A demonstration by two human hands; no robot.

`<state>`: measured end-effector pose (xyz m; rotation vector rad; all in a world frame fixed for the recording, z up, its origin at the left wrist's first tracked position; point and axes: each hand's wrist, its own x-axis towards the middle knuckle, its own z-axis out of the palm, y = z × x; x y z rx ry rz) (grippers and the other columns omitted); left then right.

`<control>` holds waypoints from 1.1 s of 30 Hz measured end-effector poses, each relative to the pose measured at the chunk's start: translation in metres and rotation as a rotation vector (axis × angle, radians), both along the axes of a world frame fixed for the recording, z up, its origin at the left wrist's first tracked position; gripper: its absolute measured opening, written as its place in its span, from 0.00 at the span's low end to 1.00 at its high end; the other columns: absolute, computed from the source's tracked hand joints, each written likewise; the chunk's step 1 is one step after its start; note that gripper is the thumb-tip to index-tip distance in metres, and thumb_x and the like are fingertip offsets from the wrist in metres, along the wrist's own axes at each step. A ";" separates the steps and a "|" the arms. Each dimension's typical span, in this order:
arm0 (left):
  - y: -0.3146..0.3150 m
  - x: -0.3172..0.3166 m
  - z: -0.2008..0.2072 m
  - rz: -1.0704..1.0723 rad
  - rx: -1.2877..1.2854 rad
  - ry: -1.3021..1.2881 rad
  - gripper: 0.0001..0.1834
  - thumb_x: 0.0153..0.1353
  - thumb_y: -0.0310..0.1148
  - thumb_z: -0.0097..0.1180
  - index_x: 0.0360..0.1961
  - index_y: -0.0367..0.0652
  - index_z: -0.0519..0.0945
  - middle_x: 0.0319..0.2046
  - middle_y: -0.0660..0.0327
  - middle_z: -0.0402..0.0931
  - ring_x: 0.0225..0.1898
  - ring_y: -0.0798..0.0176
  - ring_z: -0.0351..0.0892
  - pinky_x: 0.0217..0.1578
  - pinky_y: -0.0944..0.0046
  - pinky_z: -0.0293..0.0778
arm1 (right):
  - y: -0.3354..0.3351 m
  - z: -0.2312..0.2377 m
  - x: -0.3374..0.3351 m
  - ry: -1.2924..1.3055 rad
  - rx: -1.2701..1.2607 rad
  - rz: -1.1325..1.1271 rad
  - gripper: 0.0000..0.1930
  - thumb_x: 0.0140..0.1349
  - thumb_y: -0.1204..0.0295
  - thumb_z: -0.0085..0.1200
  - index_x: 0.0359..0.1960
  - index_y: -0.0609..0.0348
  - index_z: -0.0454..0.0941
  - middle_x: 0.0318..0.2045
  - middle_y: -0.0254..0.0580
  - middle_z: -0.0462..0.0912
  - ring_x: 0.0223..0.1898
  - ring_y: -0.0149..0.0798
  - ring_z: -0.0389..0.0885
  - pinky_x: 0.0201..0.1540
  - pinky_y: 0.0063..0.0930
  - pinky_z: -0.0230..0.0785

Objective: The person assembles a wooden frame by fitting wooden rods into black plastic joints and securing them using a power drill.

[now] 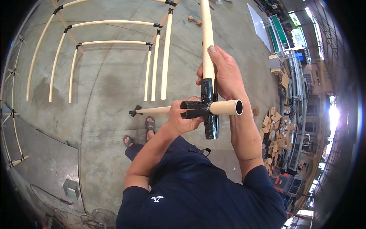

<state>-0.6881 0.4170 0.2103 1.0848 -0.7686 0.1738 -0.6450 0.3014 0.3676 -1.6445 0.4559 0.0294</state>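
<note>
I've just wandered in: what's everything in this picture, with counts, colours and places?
Lengthwise tube: one, cream, upper centre
Crosswise tube: apparently one, cream, centre
Connector: at least one, black, at the tubes' crossing
Tube frame: one, cream with black joints, upper left
Small object: one, brown, upper middle
White board: one, white, upper right
Boxes: many, brown, right
Floor: one, grey, throughout
Sandals: two, dark, left of centre
Shirt: one, navy, bottom
Left fingers: several, bare, at the connector
Right fingers: several, bare, on lengthwise tube

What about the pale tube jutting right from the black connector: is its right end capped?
No, the pale tube jutting from the black connector shows an open, hollow mouth at its right end.
</note>
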 end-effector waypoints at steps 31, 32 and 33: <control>-0.004 -0.005 0.006 0.082 0.016 0.006 0.19 0.64 0.48 0.60 0.33 0.41 0.84 0.31 0.55 0.82 0.30 0.49 0.84 0.31 0.58 0.80 | 0.003 -0.012 -0.001 -0.058 -0.074 -0.008 0.18 0.76 0.55 0.44 0.40 0.59 0.73 0.20 0.42 0.80 0.17 0.33 0.78 0.24 0.28 0.76; -0.006 -0.002 0.008 0.077 0.008 0.017 0.19 0.64 0.48 0.60 0.34 0.40 0.84 0.31 0.55 0.82 0.31 0.48 0.84 0.32 0.57 0.80 | 0.001 -0.010 0.001 -0.072 -0.069 -0.008 0.18 0.76 0.55 0.44 0.40 0.59 0.73 0.20 0.42 0.80 0.18 0.33 0.78 0.23 0.28 0.76; -0.009 -0.001 0.004 0.084 0.005 -0.002 0.19 0.63 0.47 0.60 0.34 0.39 0.83 0.30 0.54 0.81 0.32 0.48 0.83 0.33 0.58 0.79 | 0.004 -0.006 0.002 -0.070 -0.060 -0.024 0.18 0.75 0.55 0.45 0.40 0.60 0.73 0.20 0.42 0.80 0.17 0.34 0.79 0.23 0.28 0.75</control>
